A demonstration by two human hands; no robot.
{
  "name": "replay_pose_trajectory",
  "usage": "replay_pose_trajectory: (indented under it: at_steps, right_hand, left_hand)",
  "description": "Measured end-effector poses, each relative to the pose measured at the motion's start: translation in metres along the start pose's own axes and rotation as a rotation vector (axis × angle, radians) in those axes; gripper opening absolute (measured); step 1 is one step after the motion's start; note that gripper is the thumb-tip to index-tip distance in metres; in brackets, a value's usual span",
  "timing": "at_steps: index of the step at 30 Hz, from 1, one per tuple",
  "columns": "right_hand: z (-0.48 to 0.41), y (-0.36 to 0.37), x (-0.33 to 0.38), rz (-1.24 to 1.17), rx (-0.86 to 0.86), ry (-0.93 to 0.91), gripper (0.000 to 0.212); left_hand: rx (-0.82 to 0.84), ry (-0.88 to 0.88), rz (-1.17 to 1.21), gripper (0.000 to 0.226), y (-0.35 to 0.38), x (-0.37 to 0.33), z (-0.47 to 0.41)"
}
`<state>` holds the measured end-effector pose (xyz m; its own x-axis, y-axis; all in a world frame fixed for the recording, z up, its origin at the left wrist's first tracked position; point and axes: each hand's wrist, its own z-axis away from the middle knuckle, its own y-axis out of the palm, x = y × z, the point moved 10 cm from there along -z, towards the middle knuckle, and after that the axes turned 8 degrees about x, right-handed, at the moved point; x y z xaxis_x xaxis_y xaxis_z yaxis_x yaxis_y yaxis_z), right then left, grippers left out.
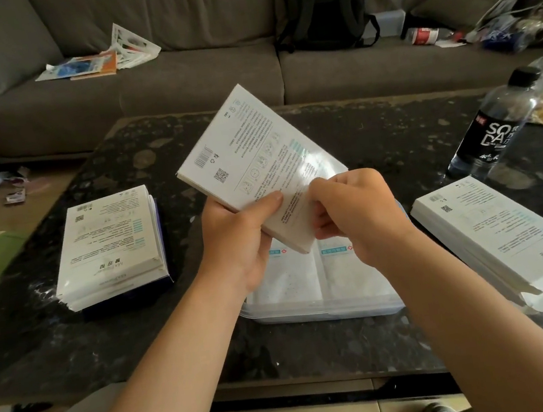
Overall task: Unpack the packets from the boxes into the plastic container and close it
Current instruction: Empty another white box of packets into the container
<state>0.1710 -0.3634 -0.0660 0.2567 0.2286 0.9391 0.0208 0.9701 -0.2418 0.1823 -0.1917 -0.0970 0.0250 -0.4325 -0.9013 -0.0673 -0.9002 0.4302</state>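
Box (257, 159) is made of white cardboard, glossy sheen noted. Table (374, 130) is topped with polished dark speckled stone. Container (322, 315) is formed of smooth translucent plastic, bottle (494, 128) of clear glossy plastic. Sofa (178, 83) is covered in matt grey cloth. Backpack (326, 1) is made of black matt fabric.

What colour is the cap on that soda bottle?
Black. The cap shows best in the head view, atop the clear soda bottle at the right.

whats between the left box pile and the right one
In the head view, the plastic container with packets inside; left hand and right hand hold a box above it.
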Motion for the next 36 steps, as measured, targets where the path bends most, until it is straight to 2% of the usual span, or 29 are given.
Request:
replay_pose_trajectory:
  at_steps: [5, 9, 17, 20, 24, 27, 31, 33, 36]
  right_hand:
    - [0.001, -0.004, 0.0, -0.21, 0.028, 0.07, 0.011]
    - [0.003, -0.005, -0.001, -0.32, 0.077, 0.085, 0.022]
    - [0.002, -0.016, -0.007, -0.367, 0.029, 0.078, 0.022]
    - [0.003, -0.021, -0.006, -0.325, 0.009, 0.045, 0.014]
    - [0.001, -0.026, -0.005, -0.272, 0.022, -0.006, 0.016]
    - [-0.002, -0.026, -0.011, -0.362, 0.041, 0.03, 0.01]
    - [-0.003, -0.029, -0.016, -0.526, 0.036, 0.075, 0.015]
    - [-0.005, -0.031, -0.011, -0.477, 0.008, 0.039, 0.02]
    - [-0.005, -0.021, -0.002, -0.27, 0.018, -0.008, 0.04]
  left_hand:
    - [-0.024, -0.019, 0.125, 0.052, -0.005, -0.005, -0.001]
    - [-0.034, -0.028, 0.198, 0.056, -0.012, -0.008, -0.003]
    - [-0.048, -0.048, 0.298, 0.053, -0.018, -0.007, -0.006]
    - [-0.055, -0.059, 0.327, 0.052, -0.019, -0.005, -0.006]
    - [-0.069, -0.074, 0.354, 0.046, -0.02, -0.005, -0.005]
    - [-0.066, -0.072, 0.352, 0.041, -0.018, -0.005, -0.004]
    - [-0.056, -0.065, 0.35, 0.042, -0.016, -0.007, -0.004]
    - [-0.041, -0.067, 0.328, 0.044, -0.015, -0.007, -0.004]
    - [0.004, -0.076, 0.289, 0.052, -0.008, -0.006, -0.003]
